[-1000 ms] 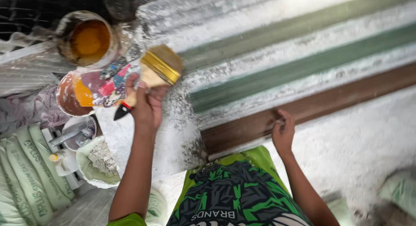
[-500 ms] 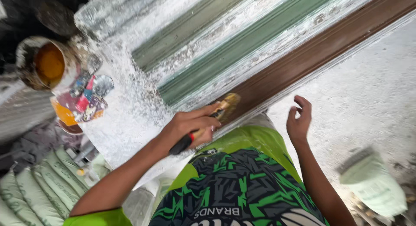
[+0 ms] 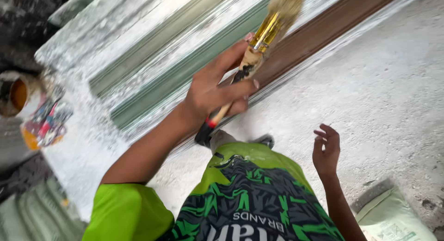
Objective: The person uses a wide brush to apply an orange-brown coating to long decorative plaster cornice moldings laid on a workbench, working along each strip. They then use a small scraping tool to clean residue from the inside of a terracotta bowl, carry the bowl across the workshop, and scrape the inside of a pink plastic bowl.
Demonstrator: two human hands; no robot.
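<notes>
My left hand [image 3: 215, 91] grips a paintbrush [image 3: 266, 30] by its wooden handle. The brass ferrule and pale bristles point up and to the right, over a long brown board [image 3: 323, 30]. Beside the board lie pale green moulded strips [image 3: 185, 70] on a white, dusty surface. My right hand [image 3: 326, 151] hovers with its fingers loosely curled and apart above the grey concrete floor, holding nothing. My green-patterned shorts and lime sleeve fill the bottom of the view.
A tin of orange-brown paint [image 3: 11, 93] stands at the far left, with a colourful smeared container [image 3: 46, 123] just below it. Pale green sacks lie at the bottom left [image 3: 32, 213] and bottom right [image 3: 393, 215]. My shoe [image 3: 263, 140] rests by the board.
My left hand has lifted the brush off the brown board, bristles now raised. My right hand has drifted down, away from the board. The view has swung right, pushing the tin to the edge.
</notes>
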